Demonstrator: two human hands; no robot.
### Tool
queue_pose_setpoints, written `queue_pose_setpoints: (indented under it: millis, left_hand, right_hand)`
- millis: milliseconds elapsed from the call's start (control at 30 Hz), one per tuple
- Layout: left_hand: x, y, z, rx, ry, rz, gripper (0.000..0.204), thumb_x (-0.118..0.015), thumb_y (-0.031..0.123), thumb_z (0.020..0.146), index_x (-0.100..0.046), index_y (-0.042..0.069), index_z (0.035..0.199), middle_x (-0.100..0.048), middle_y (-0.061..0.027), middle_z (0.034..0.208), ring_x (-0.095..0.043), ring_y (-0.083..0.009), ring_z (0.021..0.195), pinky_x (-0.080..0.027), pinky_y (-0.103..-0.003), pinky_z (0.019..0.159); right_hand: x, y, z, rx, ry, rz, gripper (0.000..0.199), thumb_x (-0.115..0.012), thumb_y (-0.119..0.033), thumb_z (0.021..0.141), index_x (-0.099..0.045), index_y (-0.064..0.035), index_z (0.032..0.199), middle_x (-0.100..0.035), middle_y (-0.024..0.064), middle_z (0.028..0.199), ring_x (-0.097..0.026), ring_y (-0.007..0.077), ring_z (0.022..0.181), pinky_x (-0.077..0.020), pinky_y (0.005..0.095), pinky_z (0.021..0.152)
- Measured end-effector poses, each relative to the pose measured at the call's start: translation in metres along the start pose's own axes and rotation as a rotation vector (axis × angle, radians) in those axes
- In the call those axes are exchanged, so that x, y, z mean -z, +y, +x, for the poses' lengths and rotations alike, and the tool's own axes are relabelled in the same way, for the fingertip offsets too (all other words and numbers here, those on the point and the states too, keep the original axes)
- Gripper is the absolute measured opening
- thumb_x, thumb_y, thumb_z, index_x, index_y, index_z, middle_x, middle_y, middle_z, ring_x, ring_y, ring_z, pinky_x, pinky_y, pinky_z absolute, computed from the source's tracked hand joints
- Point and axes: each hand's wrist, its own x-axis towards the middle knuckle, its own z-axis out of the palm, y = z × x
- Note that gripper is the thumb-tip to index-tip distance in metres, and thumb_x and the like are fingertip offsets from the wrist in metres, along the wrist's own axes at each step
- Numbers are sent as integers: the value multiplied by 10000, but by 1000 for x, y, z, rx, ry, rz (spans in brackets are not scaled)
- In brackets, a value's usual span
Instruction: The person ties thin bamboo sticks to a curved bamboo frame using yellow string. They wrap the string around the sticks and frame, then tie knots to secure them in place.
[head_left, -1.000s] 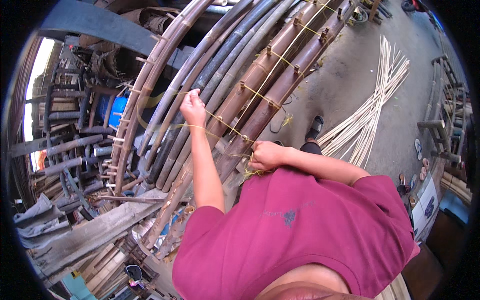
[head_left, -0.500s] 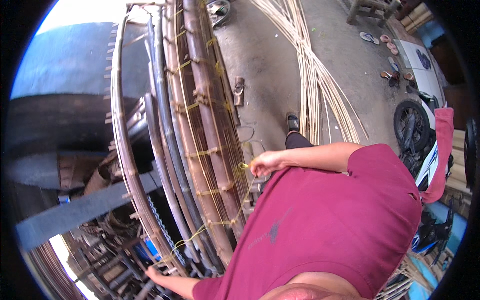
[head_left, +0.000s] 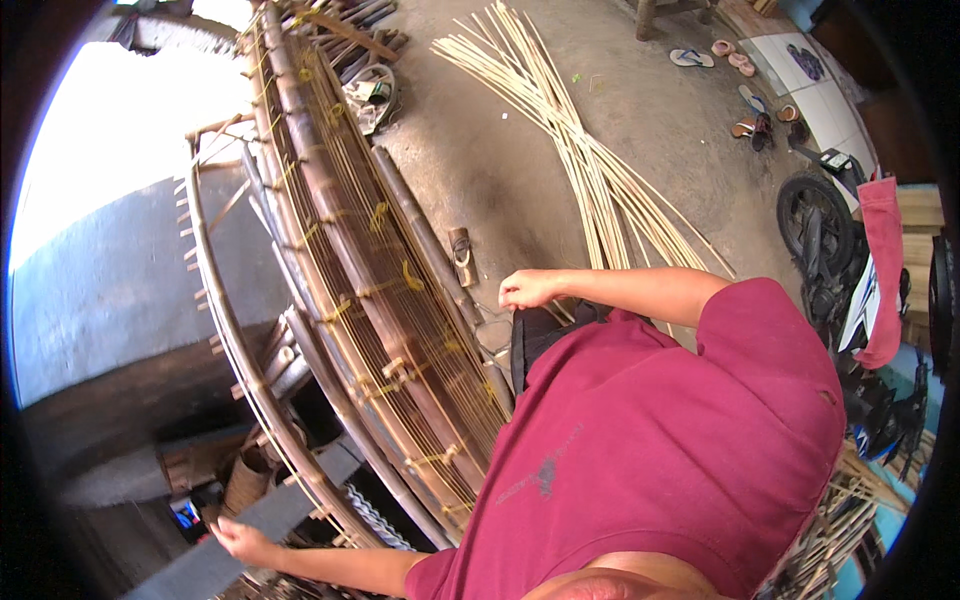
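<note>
Head camera is looking down on us, and we are standing against a big curved bamboo frame point(head_left: 370, 300) that is sweeping from the top centre of the picture down to the lower middle. We are judging this as the lashing stage: our right hand point(head_left: 528, 289), at centre frame, is closing loosely at the frame's near edge, perhaps pinching a thin strand, though we cannot tell what, if anything, it is gripping. Our left hand point(head_left: 240, 540) is stretching far out to the lower left, fingers spread, beside a grey plank point(head_left: 270, 520); whether it is touching the frame we cannot tell. So our hands are working well apart. The next move, as we are reading it, is calling for both hands back on one joint and steady tension. The frame itself is showing dark brown poles, thin pale slats and yellowish ties at many crossings. Loose pale bamboo strips point(head_left: 590, 170) are lying on the concrete floor point(head_left: 480, 150) in the upper middle.
</note>
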Motion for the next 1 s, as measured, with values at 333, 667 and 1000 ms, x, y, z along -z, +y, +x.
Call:
queue_pose_setpoints:
  millis: [333,667,1000]
  left_hand:
    - [-329,525,-247,-784,-1280,-506,386,-593,194,925,-573,24,1271,-639,-254,1132,-614,-402,1070,-483,-441,934]
    - [-530,500,-514,-1084,-1798,-187,588,-505,492,945,-432,131,1404,-416,-389,1358,-417,-560,1247,-377,-620,1001]
    - [-496,574,-524,-980,-1760,-110,599,-666,575,827,-566,283,1341,-213,-312,1470,-217,-505,1349,-220,-619,1074]
  right_hand:
    - [159,120,57,-188,568,520,279,-593,-261,956,-644,-14,1075,-670,79,977,-614,131,818,-507,304,716]
    - [330,316,119,-907,1010,134,338,-608,-353,862,-712,-60,995,-711,167,989,-678,328,924,-533,436,806]
    - [509,537,289,-1164,1071,-83,525,-598,-378,894,-518,-112,1339,-655,166,1179,-594,350,1146,-475,483,963]
